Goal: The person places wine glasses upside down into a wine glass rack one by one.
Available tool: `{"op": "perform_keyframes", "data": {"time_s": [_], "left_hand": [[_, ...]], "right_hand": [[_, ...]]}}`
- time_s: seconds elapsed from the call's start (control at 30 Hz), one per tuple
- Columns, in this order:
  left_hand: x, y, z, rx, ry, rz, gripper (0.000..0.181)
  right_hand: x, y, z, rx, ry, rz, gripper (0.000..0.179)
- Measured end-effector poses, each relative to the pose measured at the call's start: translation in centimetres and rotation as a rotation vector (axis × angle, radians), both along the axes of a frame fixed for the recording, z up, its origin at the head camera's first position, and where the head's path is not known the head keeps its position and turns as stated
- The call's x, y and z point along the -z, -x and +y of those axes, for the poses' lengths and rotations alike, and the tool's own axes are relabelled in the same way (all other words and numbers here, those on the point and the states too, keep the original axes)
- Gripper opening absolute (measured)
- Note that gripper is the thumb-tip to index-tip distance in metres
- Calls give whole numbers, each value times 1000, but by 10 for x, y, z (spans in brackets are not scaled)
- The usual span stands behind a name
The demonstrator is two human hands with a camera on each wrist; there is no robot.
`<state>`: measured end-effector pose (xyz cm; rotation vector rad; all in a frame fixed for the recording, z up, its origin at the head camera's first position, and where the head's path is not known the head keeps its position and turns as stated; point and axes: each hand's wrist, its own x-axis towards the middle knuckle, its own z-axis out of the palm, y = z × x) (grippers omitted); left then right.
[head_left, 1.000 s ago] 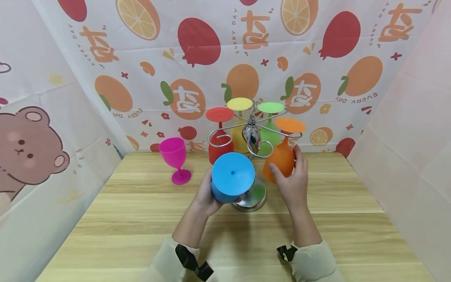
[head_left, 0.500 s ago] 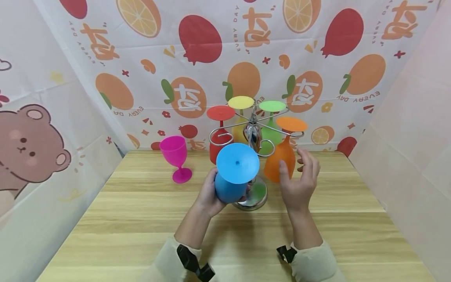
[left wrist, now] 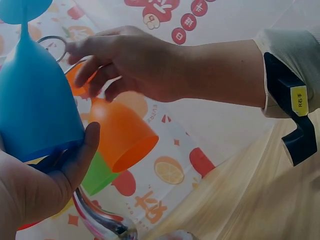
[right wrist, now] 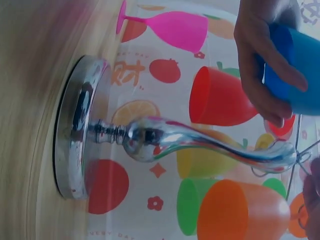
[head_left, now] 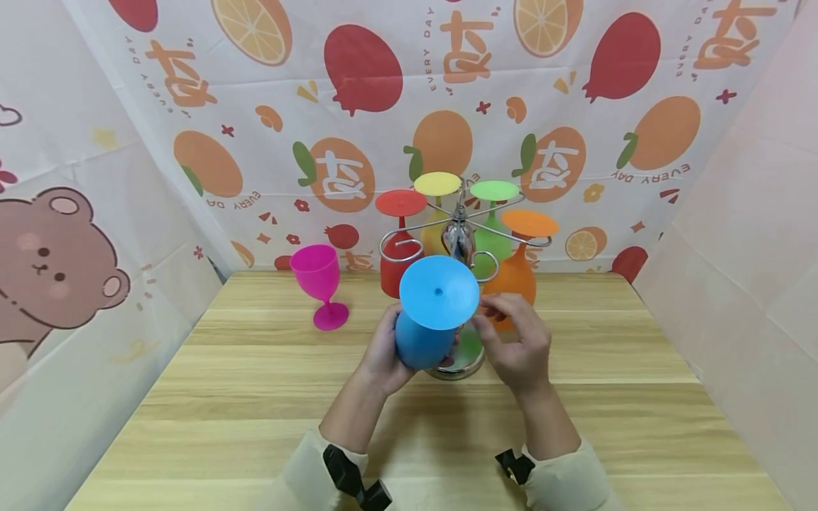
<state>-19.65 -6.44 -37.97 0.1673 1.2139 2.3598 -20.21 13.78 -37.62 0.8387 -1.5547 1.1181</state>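
Note:
My left hand (head_left: 381,360) grips a blue plastic goblet (head_left: 424,341) by its bowl, upside down with its round foot on top. It is in front of a chrome goblet rack (head_left: 458,243) with curled wire arms. My right hand (head_left: 522,348) is just right of the blue goblet, in front of the orange goblet (head_left: 511,277). In the left wrist view its fingers (left wrist: 97,75) are loosely bent, an index fingertip right at a wire loop (left wrist: 56,45). Orange, green (head_left: 493,245), yellow (head_left: 437,184) and red (head_left: 401,266) goblets hang upside down from the rack.
A magenta goblet (head_left: 316,273) stands upright on the wooden table (head_left: 243,397), left of the rack. The rack's round chrome base (right wrist: 80,130) rests on the table. A fruit-print cloth (head_left: 383,142) hangs behind, with pale cloth walls on both sides.
My right hand has left the orange goblet's side and moved left toward the blue goblet. My left hand has shifted the blue goblet slightly right and tilted it more upright.

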Motion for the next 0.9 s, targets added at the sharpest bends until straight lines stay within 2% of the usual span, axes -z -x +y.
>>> {"op": "perform_keyframes", "data": {"time_s": [0.17, 0.3, 0.4, 0.67, 0.9], "left_hand": [[-2, -2, 1, -51, 58, -23, 63], [-3, -3, 1, -50, 60, -36, 63], [-3, -4, 2, -29, 45, -33, 63], [-3, -4, 2, -4, 38, -23, 67], [-3, -2, 0, -22, 93, 42, 66]], "right_hand": [[1, -9, -9, -94, -148, -146, 60], [2, -16, -15, -183, -222, -299, 76], [2, -18, -18, -224, -256, -373, 83], [3, -19, -20, -215, -272, -392, 84], [3, -18, -21, -190, -252, -356, 79]]}}
